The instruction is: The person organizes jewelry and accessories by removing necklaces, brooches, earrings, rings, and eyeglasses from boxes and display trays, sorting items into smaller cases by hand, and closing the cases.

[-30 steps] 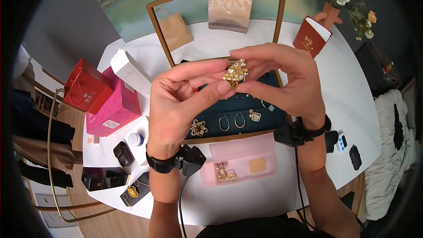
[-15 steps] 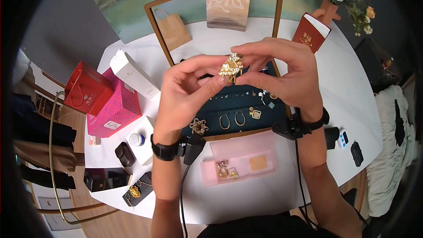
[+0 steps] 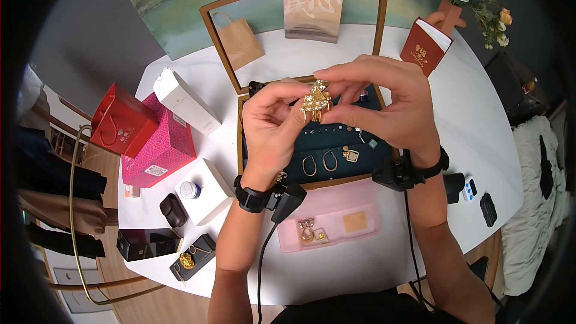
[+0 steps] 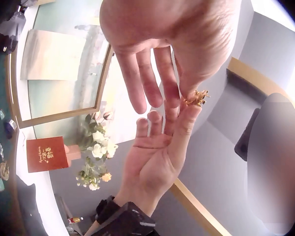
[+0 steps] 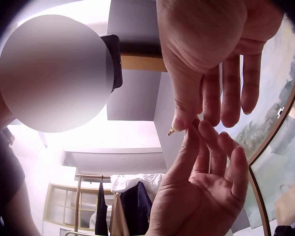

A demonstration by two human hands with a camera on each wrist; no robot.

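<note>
In the head view a gold ornament [image 3: 315, 102] with clear stones is held up between both hands, above the jewellery case. My left hand [image 3: 273, 120] pinches its left side between thumb and fingers. From the right, my right hand [image 3: 390, 105] pinches it with thumb and index finger. The left wrist view shows the ornament [image 4: 196, 99] between the thumbs, and in the right wrist view only a small gold bit [image 5: 170, 132] shows by the fingertips. Below lies the dark green case [image 3: 288, 171] with hoop earrings [image 3: 309, 165] and a square pendant [image 3: 350, 155].
The case's framed lid [image 3: 384, 18] stands raised behind the hands. Nearer me is a pink box [image 3: 288, 240] with jewellery. At left are a red bag [image 3: 123, 120], white boxes [image 3: 189, 105] and a black tray [image 3: 201, 255]; a red book [image 3: 423, 48] stands back right.
The ornament has turned between the fingers since the first frame. My left hand and wrist have shifted right, with the forearm at a new slant; the right hand has moved little.
</note>
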